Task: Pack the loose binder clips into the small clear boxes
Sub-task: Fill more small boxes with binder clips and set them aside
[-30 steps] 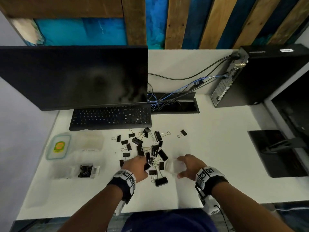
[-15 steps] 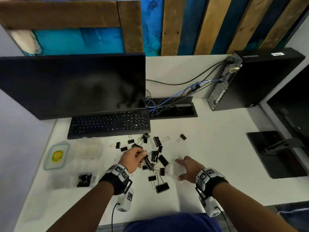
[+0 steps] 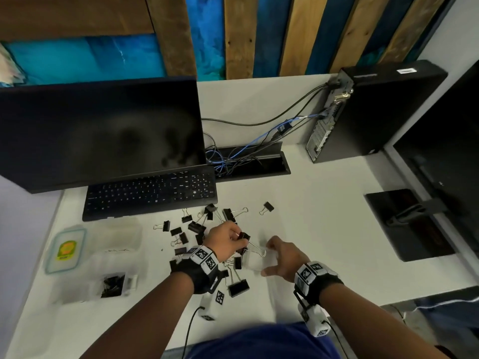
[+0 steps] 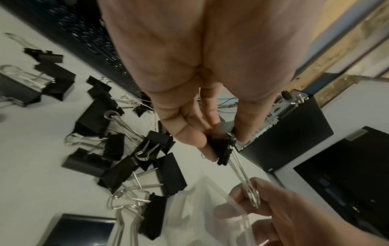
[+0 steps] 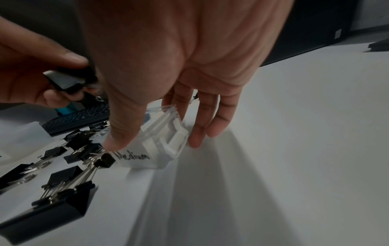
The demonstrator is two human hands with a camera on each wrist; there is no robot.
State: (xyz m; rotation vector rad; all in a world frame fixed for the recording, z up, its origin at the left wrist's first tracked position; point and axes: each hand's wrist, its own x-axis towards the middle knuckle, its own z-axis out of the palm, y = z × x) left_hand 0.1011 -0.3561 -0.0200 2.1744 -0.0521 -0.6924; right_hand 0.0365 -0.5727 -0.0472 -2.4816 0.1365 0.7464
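Note:
My left hand (image 3: 234, 242) pinches a black binder clip (image 3: 245, 238) by its body, a little above the desk. The clip's silver wire handles point toward a small clear box (image 3: 255, 261). The left wrist view shows the clip (image 4: 221, 149) between thumb and fingers, its handles reaching over the box (image 4: 200, 208). My right hand (image 3: 270, 259) grips the box (image 5: 155, 141), thumb on one side and fingers on the other; it is labelled "Medium". Several loose black clips (image 3: 197, 228) lie scattered left of the box, and a large one (image 3: 238, 286) lies nearer me.
At the left stand other clear boxes (image 3: 116, 234), one holding small clips (image 3: 114, 283), and a lid with a yellow label (image 3: 64, 251). A keyboard (image 3: 150, 195) and monitor (image 3: 101, 130) stand behind the pile. A computer tower (image 3: 375, 112) and a monitor stand (image 3: 407, 224) are at the right.
My left hand picked a clip out of the pile, lifted it and carried it right toward the box. My right hand stayed on the box.

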